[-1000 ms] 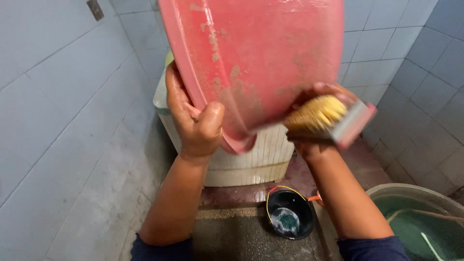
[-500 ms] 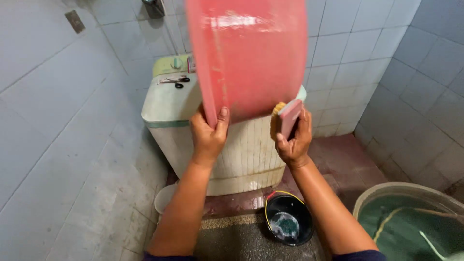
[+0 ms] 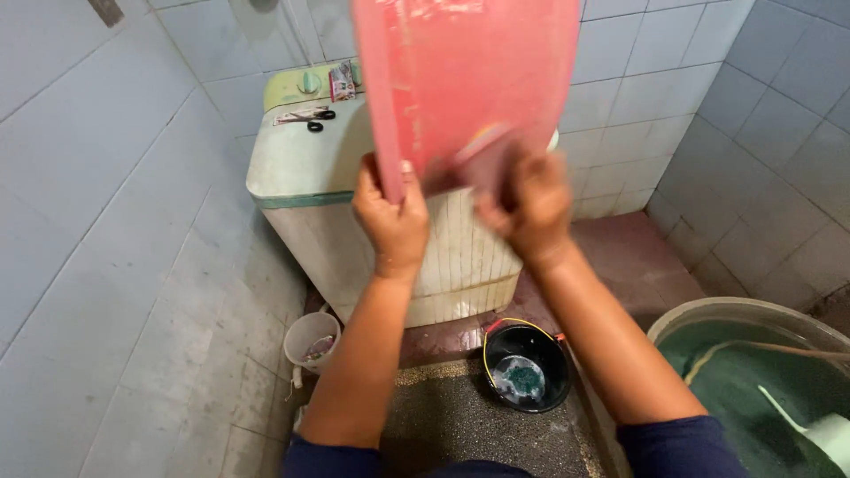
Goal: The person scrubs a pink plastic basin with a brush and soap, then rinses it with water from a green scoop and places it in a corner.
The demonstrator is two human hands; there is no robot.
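A large round pink plastic basin [image 3: 460,80] is held up on edge in front of the tiled wall [image 3: 673,71], its top cut off by the frame. The left hand [image 3: 392,217] grips the basin's lower left rim, fingers wrapped around the edge and thumb pressed on the near face. The right hand [image 3: 529,205] is blurred against the basin's lower right part; it is closed around a pink-backed scrubbing brush [image 3: 478,150], which shows only as a smeared shape just above the knuckles, pressed to the basin's surface. Behind and below the basin stands a white top-loading washing machine with a pale green control panel [image 3: 301,168]; a pair of black-handled scissors [image 3: 305,116] lies on its lid near the back. On the wet reddish floor [image 3: 637,257] at the machine's foot sits a small black plastic bucket with a yellow wire handle [image 3: 526,367], holding a little foamy water. To the left of it, by the wall, stands a small white plastic pail [image 3: 310,339] with bits of something inside. At the lower right is a large round grey tub filled with greenish water [image 3: 753,381], and a pale plastic scoop [image 3: 819,429] rests in it.
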